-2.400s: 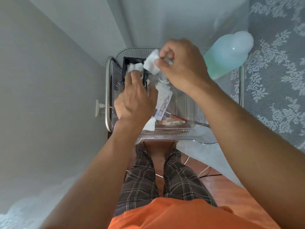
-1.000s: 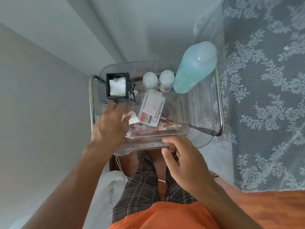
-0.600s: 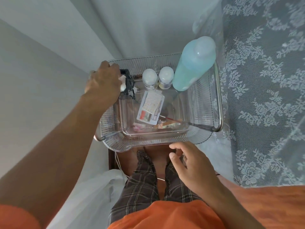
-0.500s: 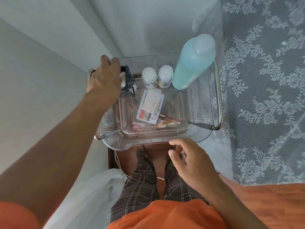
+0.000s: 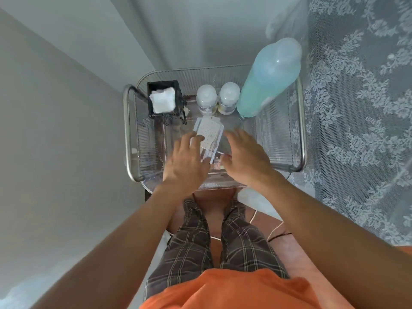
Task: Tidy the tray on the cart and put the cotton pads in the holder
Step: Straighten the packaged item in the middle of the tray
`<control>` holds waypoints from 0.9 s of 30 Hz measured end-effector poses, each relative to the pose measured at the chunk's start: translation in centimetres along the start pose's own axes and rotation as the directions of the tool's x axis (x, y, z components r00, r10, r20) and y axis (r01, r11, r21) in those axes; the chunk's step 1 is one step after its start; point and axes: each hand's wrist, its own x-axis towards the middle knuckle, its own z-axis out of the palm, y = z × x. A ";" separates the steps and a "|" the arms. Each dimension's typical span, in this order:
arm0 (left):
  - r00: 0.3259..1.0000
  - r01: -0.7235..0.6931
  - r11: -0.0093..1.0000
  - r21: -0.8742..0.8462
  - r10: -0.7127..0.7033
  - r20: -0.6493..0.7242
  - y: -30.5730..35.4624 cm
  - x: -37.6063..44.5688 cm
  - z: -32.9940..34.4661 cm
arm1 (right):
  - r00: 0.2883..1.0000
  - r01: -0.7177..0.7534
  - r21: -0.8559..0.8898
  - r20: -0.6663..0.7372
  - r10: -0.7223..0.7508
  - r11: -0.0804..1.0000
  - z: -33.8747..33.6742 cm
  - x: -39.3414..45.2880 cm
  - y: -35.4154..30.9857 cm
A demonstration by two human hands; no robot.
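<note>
Both our hands have come down into the clear tray: our left hand has left the black holder. Its spread fingers rest on the white card; our right hand, fingers spread, hovers just beside. Cotton pads sit in the holder, beyond our left fingertips.

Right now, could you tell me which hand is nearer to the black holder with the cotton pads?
Left. The left hand lies just in front of the black holder, slightly right; the right hand sits further right, across the card.
</note>
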 end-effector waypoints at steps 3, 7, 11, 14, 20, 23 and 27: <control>0.978 0.049 0.994 0.101 -0.068 0.200 -0.3 0.9 2.6 | 0.999 -0.016 -0.050 0.050 0.018 0.999 2.2 1.7 0.8; 0.939 -0.007 0.978 0.206 -0.064 0.337 -1.1 2.0 4.9 | 0.992 0.066 -0.145 0.115 -0.050 0.987 4.7 2.6 2.3; 0.926 -0.002 0.974 0.226 -0.083 0.367 -2.1 2.5 6.0 | 0.986 0.061 -0.174 0.162 -0.033 0.983 5.7 3.0 3.1; 0.932 0.028 0.978 0.208 -0.100 0.349 -2.5 2.6 6.5 | 0.986 0.048 -0.167 0.165 -0.020 0.985 5.9 3.2 3.4; 0.934 0.039 0.973 0.226 -0.116 0.338 -2.5 2.7 7.1 | 0.988 -0.001 -0.122 0.151 0.020 0.992 6.4 3.5 3.3; 0.934 0.030 0.977 0.212 -0.103 0.341 -2.7 2.6 7.1 | 0.989 -0.020 -0.117 0.144 0.037 0.993 6.5 3.4 3.0; 0.935 0.027 0.979 0.204 -0.097 0.340 -2.8 2.5 7.1 | 0.990 -0.017 -0.131 0.140 0.036 0.991 6.7 3.3 3.0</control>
